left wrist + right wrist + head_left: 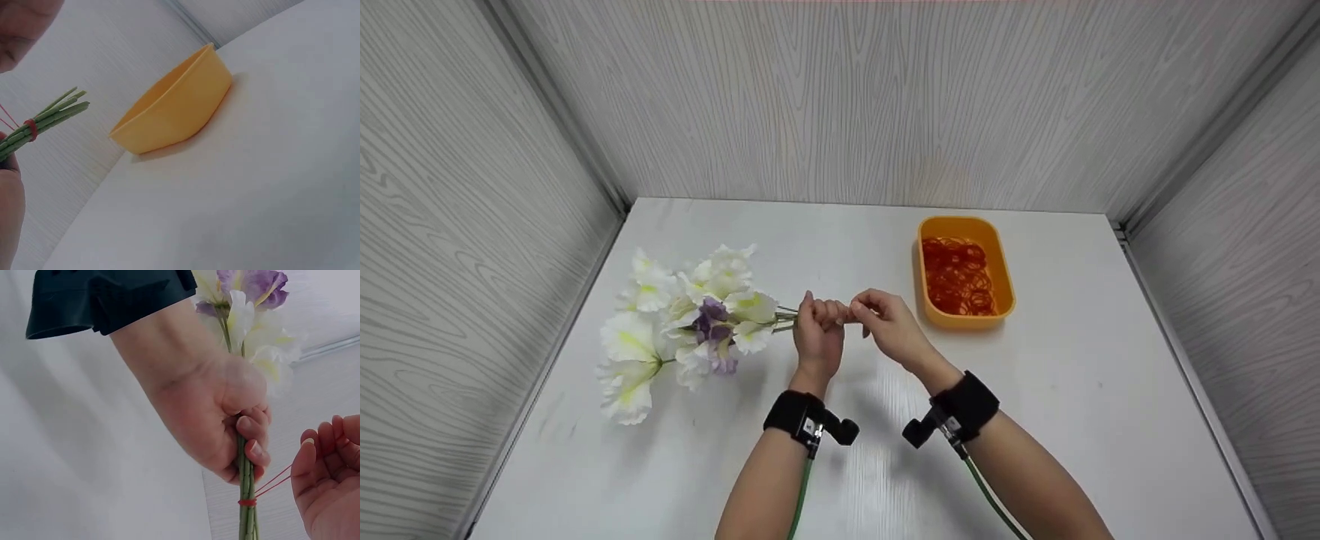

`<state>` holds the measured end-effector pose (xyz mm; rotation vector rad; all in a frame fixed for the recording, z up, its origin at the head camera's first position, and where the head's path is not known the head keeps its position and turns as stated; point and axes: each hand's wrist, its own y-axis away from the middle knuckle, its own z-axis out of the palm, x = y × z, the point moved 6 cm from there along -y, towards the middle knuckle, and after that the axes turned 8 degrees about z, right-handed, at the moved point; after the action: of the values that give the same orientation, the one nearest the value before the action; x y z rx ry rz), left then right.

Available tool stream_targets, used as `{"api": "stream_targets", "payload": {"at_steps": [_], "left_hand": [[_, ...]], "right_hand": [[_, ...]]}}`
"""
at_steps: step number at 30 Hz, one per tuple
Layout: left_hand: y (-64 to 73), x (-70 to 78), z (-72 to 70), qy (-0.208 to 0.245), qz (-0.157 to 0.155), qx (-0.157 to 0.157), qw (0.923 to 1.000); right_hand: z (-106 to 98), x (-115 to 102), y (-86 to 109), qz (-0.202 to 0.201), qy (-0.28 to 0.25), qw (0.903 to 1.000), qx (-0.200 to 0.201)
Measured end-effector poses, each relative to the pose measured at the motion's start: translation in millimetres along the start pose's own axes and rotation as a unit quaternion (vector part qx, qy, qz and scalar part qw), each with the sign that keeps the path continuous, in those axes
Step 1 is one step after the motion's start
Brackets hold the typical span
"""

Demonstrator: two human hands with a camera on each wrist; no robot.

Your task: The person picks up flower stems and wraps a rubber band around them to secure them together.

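Note:
A bunch of white and purple artificial flowers lies sideways in the head view, blooms to the left. My left hand grips its green stems close below the blooms, fingers curled round them. A red rubber band is wound about the stems just beyond that hand. Two strands of it stretch taut to my right hand, which pinches the loop between thumb and fingers. In the left wrist view the cut stem ends stick out past the band.
An orange-yellow tub holding many red rubber bands stands on the white table, to the right of and beyond my hands. Wood-grain panels enclose the table at the back and sides.

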<state>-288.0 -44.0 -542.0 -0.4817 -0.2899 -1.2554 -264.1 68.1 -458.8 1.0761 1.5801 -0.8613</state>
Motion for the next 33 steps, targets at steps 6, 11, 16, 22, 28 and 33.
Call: {"api": "stream_targets", "payload": {"at_steps": [6, 11, 16, 22, 28, 33], "left_hand": [[-3.7, 0.4, 6.0, 0.063, -0.004, 0.020, 0.9978], [-4.7, -0.3, 14.1, 0.130, -0.024, 0.045, 0.9902], [-5.7, -0.2, 15.1, 0.170, -0.033, 0.073, 0.9821], [-5.7, 3.7, 13.8, 0.232, -0.028, 0.057, 0.9707], [-5.7, 8.8, 16.5, 0.260, -0.005, 0.038, 0.9648], [-10.5, 13.5, 19.1, 0.287, 0.003, 0.051, 0.9565]], "right_hand": [[-4.2, 14.5, -0.2, -0.012, 0.022, 0.9996, 0.012], [-6.3, 23.6, -0.4, -0.018, 0.014, 0.9996, 0.017], [-4.2, 8.5, 6.7, -0.062, 0.042, 0.9970, 0.018], [3.3, -9.3, 20.3, -0.133, 0.126, 0.9828, 0.021], [11.2, 9.4, 21.5, -0.205, 0.142, 0.9681, 0.029], [12.3, 44.4, 19.0, -0.214, 0.133, 0.9676, 0.012]]}}
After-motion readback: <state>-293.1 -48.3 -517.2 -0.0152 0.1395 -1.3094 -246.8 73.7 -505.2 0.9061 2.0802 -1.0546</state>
